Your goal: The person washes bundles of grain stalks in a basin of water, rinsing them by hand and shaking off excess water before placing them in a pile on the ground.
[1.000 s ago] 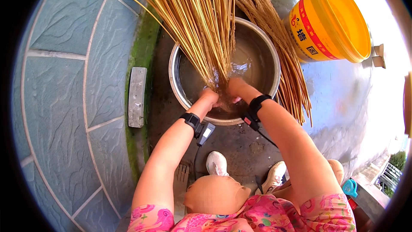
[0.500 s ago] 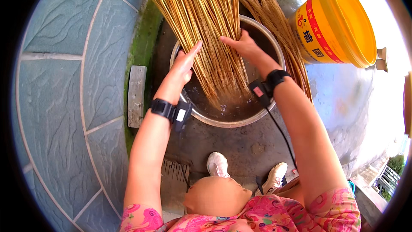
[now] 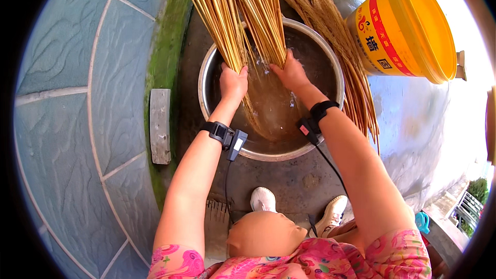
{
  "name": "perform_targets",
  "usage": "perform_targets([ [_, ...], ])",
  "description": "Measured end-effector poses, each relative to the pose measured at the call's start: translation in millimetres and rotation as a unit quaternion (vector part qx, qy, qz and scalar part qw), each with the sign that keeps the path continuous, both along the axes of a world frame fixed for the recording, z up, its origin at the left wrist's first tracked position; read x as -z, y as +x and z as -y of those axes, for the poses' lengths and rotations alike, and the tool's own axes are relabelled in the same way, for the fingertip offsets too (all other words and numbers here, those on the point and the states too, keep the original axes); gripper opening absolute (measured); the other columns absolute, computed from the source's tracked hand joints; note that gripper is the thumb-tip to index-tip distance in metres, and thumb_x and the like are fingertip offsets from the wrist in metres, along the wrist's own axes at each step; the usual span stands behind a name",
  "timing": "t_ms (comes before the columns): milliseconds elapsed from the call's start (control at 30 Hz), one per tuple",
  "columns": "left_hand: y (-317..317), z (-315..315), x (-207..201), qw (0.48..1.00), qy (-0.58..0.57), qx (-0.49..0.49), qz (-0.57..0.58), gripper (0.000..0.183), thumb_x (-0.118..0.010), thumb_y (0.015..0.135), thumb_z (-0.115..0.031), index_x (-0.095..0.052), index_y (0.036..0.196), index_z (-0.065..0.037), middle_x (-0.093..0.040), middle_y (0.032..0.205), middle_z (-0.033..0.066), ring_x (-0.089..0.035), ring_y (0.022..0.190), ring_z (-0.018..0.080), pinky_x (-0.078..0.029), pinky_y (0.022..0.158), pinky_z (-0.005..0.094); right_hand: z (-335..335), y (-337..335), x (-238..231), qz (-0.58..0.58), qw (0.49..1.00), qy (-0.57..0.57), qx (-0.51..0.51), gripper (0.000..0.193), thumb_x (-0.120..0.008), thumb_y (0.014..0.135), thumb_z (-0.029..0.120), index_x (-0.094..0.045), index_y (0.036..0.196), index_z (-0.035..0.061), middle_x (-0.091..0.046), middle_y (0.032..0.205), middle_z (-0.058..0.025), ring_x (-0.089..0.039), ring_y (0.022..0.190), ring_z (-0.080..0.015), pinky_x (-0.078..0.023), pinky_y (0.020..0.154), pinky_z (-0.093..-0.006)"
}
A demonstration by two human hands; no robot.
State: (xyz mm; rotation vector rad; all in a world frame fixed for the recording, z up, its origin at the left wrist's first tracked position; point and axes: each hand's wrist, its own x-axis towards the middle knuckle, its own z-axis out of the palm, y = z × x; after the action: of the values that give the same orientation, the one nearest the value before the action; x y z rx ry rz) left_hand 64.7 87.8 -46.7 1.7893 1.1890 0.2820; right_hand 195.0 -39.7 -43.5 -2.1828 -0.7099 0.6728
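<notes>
A bundle of long golden dried stalks is parted into two bunches over a round metal basin (image 3: pixel 276 156) of brownish water (image 3: pixel 281 119). My left hand (image 3: pixel 235 83) is closed around the left bunch (image 3: pixel 217 15), whose feathery ends trail into the water. My right hand (image 3: pixel 292 75) grips the lower part of the right bunch (image 3: pixel 263 13), its thumb toward the middle; the ends of this bunch are hidden at the hand and under water. The upper stalks lean beyond the far rim and run out of view.
Right of the basin lies another bundle of dried stalks (image 3: pixel 356 98). Behind it stands a yellow bucket (image 3: pixel 374 36). A grey block (image 3: pixel 160 126) sits at the left by a green mossy strip (image 3: pixel 168 51). My shoes (image 3: pixel 263 199) are near the basin, with cables hanging from both wrist devices.
The single wide bundle has been parted into two bunches. My hands have closed around them, the left moving inward and both lower toward the water.
</notes>
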Motion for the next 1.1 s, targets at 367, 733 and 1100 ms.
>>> perform_targets([
  [367, 4.0, -9.1, -56.4, 0.856, -0.418, 0.072, 0.294, 0.051, -0.072, 0.08, -0.017, -0.05, 0.125, -0.003, -0.057, 0.121, 0.008, -0.054, 0.109, 0.02, -0.042, 0.096, 0.0344, -28.2, -26.5, -30.4, -0.354, 0.896, 0.265, 0.036, 0.055, -0.068, 0.075, -0.005, -0.049, 0.126, 0.0059, -0.062, 0.111, -0.0051, -0.058, 0.099, -0.014, -0.048, 0.086, -0.0287],
  [733, -2.4, -39.3, -192.9, 0.903, -0.218, 0.091, 0.359, 0.036, -0.071, 0.082, -0.01, -0.059, 0.115, -0.003, -0.063, 0.112, 0.008, -0.058, 0.103, 0.0177, -0.043, 0.092, 0.0318, -49.2, -1.3, -158.9, -0.289, 0.865, 0.389, -0.128, 0.048, -0.076, 0.074, 0.005, -0.056, 0.118, 0.0028, -0.065, 0.107, -0.0061, -0.06, 0.096, -0.0127, -0.05, 0.087, -0.0296],
  [1100, -8.4, -33.9, -211.4, 0.892, -0.166, 0.145, 0.395, 0.032, -0.066, 0.085, -0.006, -0.057, 0.116, -0.002, -0.062, 0.111, 0.0067, -0.058, 0.103, 0.0158, -0.045, 0.092, 0.0312, -30.5, 9.5, -184.7, -0.19, 0.892, 0.387, -0.136, 0.051, -0.075, 0.079, 0.012, -0.052, 0.124, 0.0015, -0.064, 0.113, -0.0076, -0.058, 0.101, -0.0131, -0.046, 0.092, -0.03],
])
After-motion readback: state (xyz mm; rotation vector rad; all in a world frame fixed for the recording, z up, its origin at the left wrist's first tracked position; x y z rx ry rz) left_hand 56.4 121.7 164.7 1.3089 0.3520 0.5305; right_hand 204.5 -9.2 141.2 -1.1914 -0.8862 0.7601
